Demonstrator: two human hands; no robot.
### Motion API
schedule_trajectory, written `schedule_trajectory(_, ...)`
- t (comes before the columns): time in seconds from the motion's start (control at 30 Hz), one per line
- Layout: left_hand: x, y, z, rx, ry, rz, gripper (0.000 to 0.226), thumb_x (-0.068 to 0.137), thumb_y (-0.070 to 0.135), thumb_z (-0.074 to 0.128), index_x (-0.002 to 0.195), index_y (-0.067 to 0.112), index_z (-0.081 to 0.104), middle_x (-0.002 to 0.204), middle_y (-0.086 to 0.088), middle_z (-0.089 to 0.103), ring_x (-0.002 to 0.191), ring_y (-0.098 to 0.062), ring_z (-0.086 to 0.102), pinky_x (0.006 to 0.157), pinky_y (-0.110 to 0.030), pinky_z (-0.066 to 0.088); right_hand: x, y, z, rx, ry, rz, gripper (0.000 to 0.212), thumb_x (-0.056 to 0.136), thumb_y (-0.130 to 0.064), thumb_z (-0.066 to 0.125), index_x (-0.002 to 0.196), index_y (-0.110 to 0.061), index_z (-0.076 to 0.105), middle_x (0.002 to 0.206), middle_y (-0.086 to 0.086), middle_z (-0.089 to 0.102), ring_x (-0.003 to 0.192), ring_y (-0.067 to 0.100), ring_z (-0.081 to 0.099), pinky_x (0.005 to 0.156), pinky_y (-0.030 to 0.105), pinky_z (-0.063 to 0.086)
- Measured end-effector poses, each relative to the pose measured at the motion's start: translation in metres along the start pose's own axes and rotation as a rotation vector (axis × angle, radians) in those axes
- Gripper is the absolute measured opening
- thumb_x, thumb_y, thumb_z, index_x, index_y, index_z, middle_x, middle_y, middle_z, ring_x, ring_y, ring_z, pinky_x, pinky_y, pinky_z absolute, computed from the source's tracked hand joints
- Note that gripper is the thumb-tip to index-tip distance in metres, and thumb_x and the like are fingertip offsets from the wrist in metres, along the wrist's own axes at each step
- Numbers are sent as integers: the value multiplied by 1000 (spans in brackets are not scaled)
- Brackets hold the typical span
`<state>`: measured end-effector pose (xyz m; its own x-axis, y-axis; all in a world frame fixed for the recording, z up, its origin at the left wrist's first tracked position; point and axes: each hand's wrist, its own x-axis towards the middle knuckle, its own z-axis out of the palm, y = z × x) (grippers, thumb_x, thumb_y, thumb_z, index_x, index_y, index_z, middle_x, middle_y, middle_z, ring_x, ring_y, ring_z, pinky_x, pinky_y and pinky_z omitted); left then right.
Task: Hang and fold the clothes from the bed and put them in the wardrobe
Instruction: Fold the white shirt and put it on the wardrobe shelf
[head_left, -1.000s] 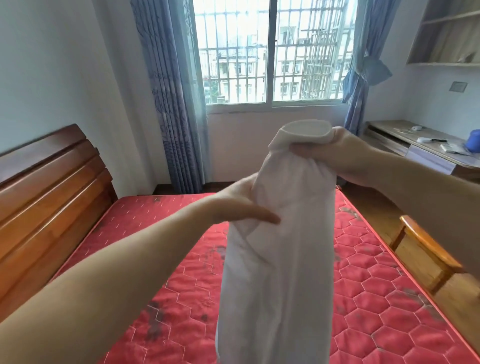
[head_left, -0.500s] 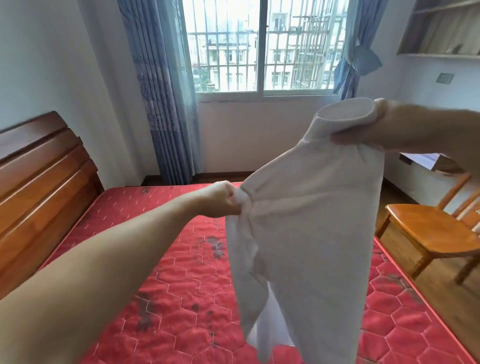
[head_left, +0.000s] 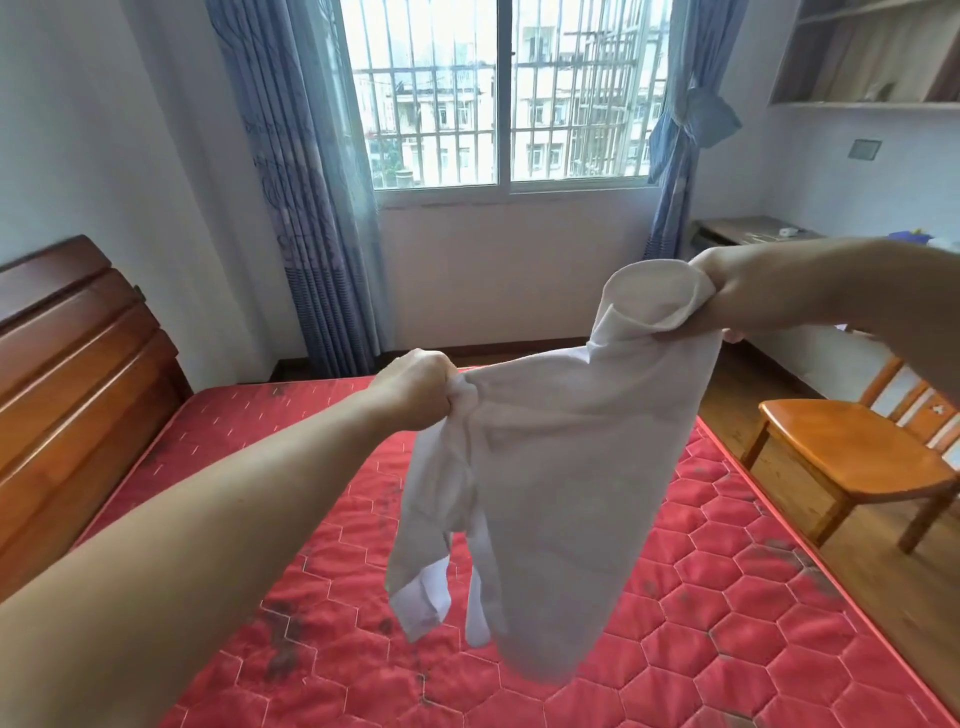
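Head view: nearest, the left hand (head_left: 415, 387) clenches one shoulder of a white shirt (head_left: 550, 478), the right hand (head_left: 737, 293) grasps its collar, and it hangs above the red mattress (head_left: 727, 623). Farther off stand a wooden chair (head_left: 852, 457), window (head_left: 498, 93) and curtains (head_left: 311, 208).

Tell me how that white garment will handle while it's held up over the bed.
Likely floppy: the white garment sags between the left hand and right hand, its lower end dangling. Probably light, since the thin cloth looks faintly see-through. It bunches at each grip, so it should not slip easily.
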<state>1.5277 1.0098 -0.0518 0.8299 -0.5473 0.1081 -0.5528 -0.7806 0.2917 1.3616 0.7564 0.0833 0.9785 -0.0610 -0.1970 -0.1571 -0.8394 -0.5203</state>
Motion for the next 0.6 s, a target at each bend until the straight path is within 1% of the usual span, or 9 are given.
schedule_trajectory(0.07,4,-4,4,-133,73,-8,26,71,1,54,49,14,53,54,2,52,57,-23,51,52,-30,45,-3,-7,4,94,-95,15,23,91,-21,64,112,-14,69,105,8,73,98,21,69,77,41,58)
schedule_trajectory(0.17,8,-9,6,-378,102,-12,37,79,4,55,47,14,40,48,6,31,49,-14,27,43,-25,25,-7,-13,11,381,-138,-56,38,84,-22,62,122,-19,62,109,5,73,102,25,69,80,57,57)
schedule_trajectory(0.23,10,-10,6,-588,50,-3,30,81,5,57,56,13,44,56,3,29,51,-12,22,49,-27,21,-7,-16,13,519,-104,-97,42,79,-23,61,121,-23,60,106,3,73,99,26,70,78,58,57)
schedule_trajectory(0.3,9,-7,2,-770,-3,9,11,79,6,60,69,3,56,65,-2,37,59,-11,31,55,-29,27,-3,-17,13,610,-77,-131,45,78,-24,61,123,-22,59,106,5,73,99,29,70,77,58,56)
schedule_trajectory(0.37,9,-2,-2,-987,-90,4,10,79,4,61,85,-3,63,80,-6,53,74,-16,46,68,-30,43,0,-21,12,729,-36,-169,43,77,-22,61,120,-20,60,103,5,73,97,28,71,76,54,58)
schedule_trajectory(0.43,9,6,-7,-1152,-194,-21,18,87,-4,53,95,4,66,91,-4,64,83,-14,58,81,-24,49,2,-25,11,867,8,-228,37,77,-19,58,114,-20,62,95,2,73,91,23,71,73,45,60)
schedule_trajectory(0.5,8,16,-9,-1286,-254,-41,29,89,-7,45,94,12,66,87,1,68,78,-12,61,77,-23,50,2,-32,11,991,33,-317,33,76,-17,56,108,-20,63,87,-2,73,85,17,71,69,36,60)
schedule_trajectory(0.57,8,26,-7,-1390,-312,-59,30,90,-5,42,95,14,65,84,0,65,73,-14,58,68,-24,49,2,-37,11,1090,57,-394,29,78,-16,54,105,-20,63,84,-3,73,81,14,72,68,32,59)
schedule_trajectory(0.6,8,32,-4,-1420,-348,-57,29,91,-3,40,98,14,64,87,-2,62,74,-16,56,68,-27,47,2,-39,11,1119,65,-421,28,80,-15,53,105,-20,63,84,-3,73,80,14,72,69,31,59)
